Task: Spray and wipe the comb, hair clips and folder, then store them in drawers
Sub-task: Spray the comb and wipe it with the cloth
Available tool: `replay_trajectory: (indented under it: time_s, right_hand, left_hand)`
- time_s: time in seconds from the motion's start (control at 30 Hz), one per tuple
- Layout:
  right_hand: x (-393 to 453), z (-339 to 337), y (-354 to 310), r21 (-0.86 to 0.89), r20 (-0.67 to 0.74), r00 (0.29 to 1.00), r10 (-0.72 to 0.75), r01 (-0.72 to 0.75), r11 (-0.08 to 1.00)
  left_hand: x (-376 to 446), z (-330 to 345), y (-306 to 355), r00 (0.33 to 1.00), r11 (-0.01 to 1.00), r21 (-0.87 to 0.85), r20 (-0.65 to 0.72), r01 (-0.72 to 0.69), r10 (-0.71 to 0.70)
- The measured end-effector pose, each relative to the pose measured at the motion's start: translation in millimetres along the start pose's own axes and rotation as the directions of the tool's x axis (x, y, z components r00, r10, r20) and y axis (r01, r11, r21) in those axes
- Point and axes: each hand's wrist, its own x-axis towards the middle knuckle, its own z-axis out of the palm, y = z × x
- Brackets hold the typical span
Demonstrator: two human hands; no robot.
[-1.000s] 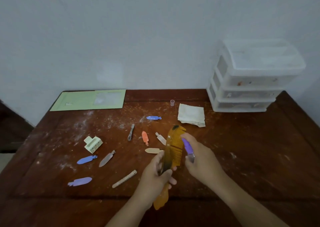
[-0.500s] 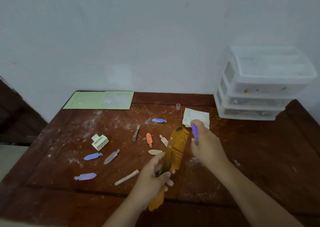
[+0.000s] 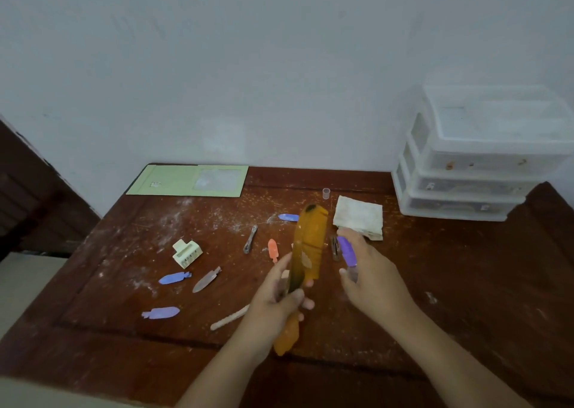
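comb: rotating since the earlier frames. The orange comb [image 3: 310,246] is now showing its flat face rather than its teeth, upper end tilting toward the table's far edge.
left hand: left hand [image 3: 279,302] is gripping the comb at its lower half, fingers curled round it, handle end sticking out below toward the near edge.
right hand: right hand [image 3: 369,277] is drawing back from the comb, fingers wrapped round the small purple-capped spray bottle [image 3: 347,253]; nozzle is sitting just beside the comb's right side.
meaning: spraying looks underway or just finishing on this face; wiping not yet done, I'd guess cloth next.
cloth: folded white cloth [image 3: 360,216] is lying just beyond the right hand, near the far edge.
clips: hair clips such as the purple one [image 3: 161,312] are lying scattered left of centre, well apart from the hands.
folder: green folder [image 3: 189,180] is lying at the far-left corner.
drawers: plastic drawer unit [image 3: 478,171] is standing at the far-right corner, drawers closed.
room: right half of the wooden table [image 3: 466,283] is giving a free path to the drawers.
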Motion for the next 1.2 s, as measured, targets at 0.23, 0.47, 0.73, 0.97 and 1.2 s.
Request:
replay_trajectory:
  time_s: [0.23,0.47,0.73,0.97,1.2]
  right_hand:
    - [-20,11,-11,-0.012,0.036,0.999,-0.031,0.032,0.999]
    - [-24,11,1,0.020,0.071,0.997,-0.016,0.015,1.000]
    - [-21,9,14,0.131,0.066,0.991,0.113,-0.121,0.984]
    - [-3,12,9,0.088,0.006,0.999,0.040,-0.040,0.995]
    - [27,27,-3,-0.201,0.029,1.000,0.008,-0.002,0.980]
  left_hand:
    - [11,3,1,0.997,0.965,-0.262,-0.079,0.001,-0.022]
    - [21,3,-8,0.989,0.934,-0.357,-0.127,0.030,-0.081]
    - [15,-2,-23,0.959,0.930,-0.302,-0.125,0.208,-0.255]
    - [2,-3,-21,0.974,0.976,-0.155,-0.139,0.156,-0.178]
    - [-8,-4,-17,0.995,0.991,-0.110,-0.058,0.073,-0.080]
